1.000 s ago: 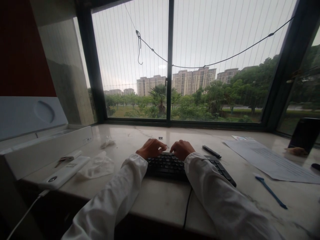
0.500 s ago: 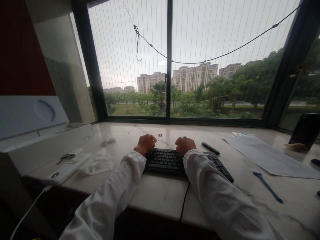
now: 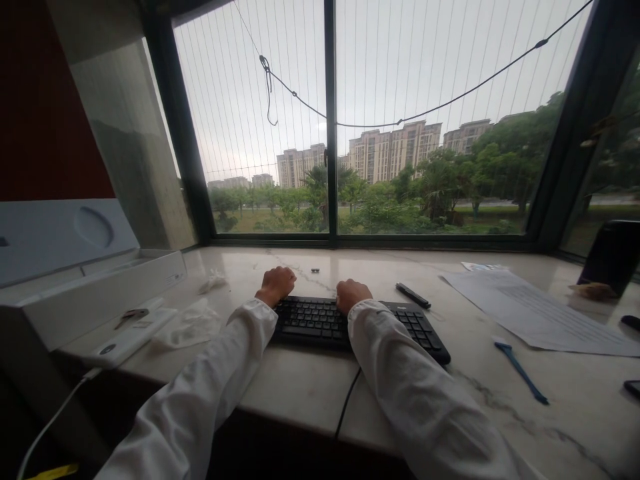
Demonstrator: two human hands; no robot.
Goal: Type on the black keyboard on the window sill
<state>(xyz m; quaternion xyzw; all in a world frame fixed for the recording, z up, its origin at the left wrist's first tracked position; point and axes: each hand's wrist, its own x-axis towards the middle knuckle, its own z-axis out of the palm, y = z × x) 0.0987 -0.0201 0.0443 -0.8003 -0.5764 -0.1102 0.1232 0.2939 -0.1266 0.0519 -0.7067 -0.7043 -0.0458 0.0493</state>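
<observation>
Keyboard [image 3: 311, 325]: one, dial centre. Left hand [image 3: 276, 284]: one, ten o'clock. Right hand [image 3: 353, 295]: one, twelve o'clock. Black pen-like stick [image 3: 413, 296]: one, two o'clock. Large paper sheet [image 3: 530, 310]: one, three o'clock. Blue stick [image 3: 523, 375]: one, four o'clock. Crumpled white scraps [image 3: 193, 327]: two, nine and ten o'clock.

White marble-patterned bench [image 3: 300, 380]: flat white device [image 3: 131, 338] at left front edge, crumpled translucent plastic [image 3: 194, 325] just beside. Open white box [image 3: 110, 290], left end. Right part: printed white paper sheet [image 3: 525, 310]; slim blue plastic tool [image 3: 523, 373] nearer front edge; upright black slab [image 3: 607, 257], far right corner.
</observation>
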